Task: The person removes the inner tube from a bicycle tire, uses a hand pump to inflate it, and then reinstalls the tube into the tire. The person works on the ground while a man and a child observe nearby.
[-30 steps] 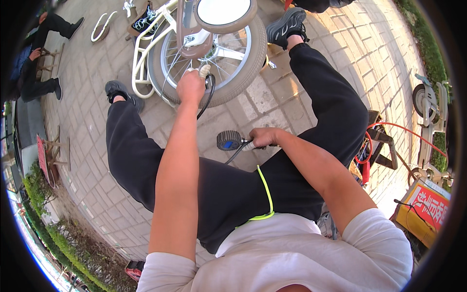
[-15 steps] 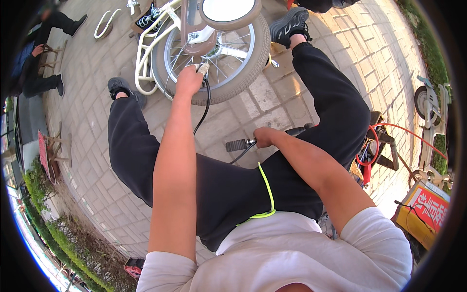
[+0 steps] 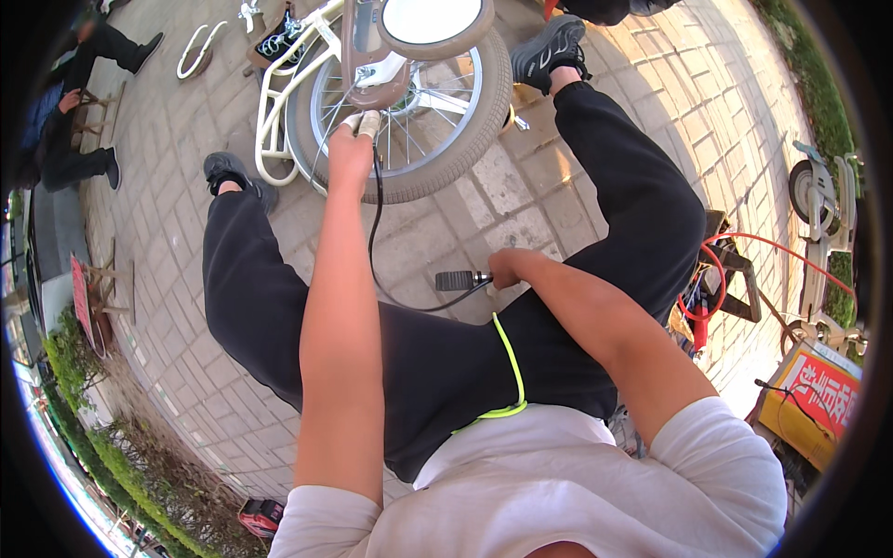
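Observation:
My left hand (image 3: 352,144), with a whitish covering on its fingers, is closed at the spokes of a bicycle wheel (image 3: 456,166). The end of a black air hose (image 3: 375,223) runs into its grip; the fingers hide the tip. The wheel has a grey tyre and belongs to a bike with a cream frame (image 3: 267,139). Down between my knees, my right hand (image 3: 507,268) is wrapped round a tyre inflator, whose flat ridged black end (image 3: 456,280) sticks out to the left. The hose loops from there to the wheel. My palm covers the rest of the inflator.
A round mirror-like disc (image 3: 433,19) tops the bike. Right of my knee, a red hose (image 3: 714,279) curls by a dark metal stand. Beyond it are a yellow and red box (image 3: 809,395) and a scooter (image 3: 819,200). Another person (image 3: 79,121) sits at far left.
My left hand has moved slightly left and up, deeper among the spokes, drawing the hose along. The hose now hangs in a longer visible loop. My right hand has stayed nearly still.

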`<state>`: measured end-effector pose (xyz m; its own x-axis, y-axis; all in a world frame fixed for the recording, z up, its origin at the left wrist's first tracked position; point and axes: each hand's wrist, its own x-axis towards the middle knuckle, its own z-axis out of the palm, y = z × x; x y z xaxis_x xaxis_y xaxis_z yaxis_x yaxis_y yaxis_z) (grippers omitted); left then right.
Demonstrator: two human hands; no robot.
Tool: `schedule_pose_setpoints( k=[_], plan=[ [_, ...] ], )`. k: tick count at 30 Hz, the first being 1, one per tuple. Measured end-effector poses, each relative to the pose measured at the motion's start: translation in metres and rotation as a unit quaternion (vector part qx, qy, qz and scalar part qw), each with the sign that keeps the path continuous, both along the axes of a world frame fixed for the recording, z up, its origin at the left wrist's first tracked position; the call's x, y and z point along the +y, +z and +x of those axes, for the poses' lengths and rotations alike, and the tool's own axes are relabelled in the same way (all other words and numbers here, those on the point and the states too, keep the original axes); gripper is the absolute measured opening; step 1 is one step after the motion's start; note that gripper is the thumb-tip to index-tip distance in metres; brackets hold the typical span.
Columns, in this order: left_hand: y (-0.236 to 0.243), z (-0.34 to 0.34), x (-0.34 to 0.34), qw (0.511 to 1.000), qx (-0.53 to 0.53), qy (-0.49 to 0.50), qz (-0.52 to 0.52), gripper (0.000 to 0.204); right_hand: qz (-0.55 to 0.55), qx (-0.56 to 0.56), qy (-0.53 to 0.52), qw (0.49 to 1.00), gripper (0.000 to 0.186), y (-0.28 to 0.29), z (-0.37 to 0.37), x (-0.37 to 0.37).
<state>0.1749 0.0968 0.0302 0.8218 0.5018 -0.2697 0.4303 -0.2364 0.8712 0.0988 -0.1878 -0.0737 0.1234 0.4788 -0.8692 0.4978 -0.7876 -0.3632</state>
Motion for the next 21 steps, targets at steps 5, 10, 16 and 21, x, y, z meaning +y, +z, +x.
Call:
schedule_pose_setpoints(
  k=[5,10,16,21],
  plan=[
    [0.042,-0.052,0.001,0.995,-0.096,-0.031,0.010,0.031,0.009,0.015,-0.082,0.996,0.023,0.004,0.017,-0.012],
    [0.020,-0.135,-0.013,0.970,0.095,-0.204,0.090,0.017,0.003,-0.053,-0.068,0.996,0.025,0.026,0.018,-0.008],
    [-0.052,-0.165,-0.035,0.917,0.189,-0.312,0.159,0.043,0.043,-0.135,-0.001,0.990,0.027,0.061,0.024,-0.003],
    [-0.044,-0.184,-0.058,0.834,0.195,-0.398,0.328,0.061,0.076,-0.149,0.011,0.986,0.028,0.070,0.010,-0.001]
  ],
)
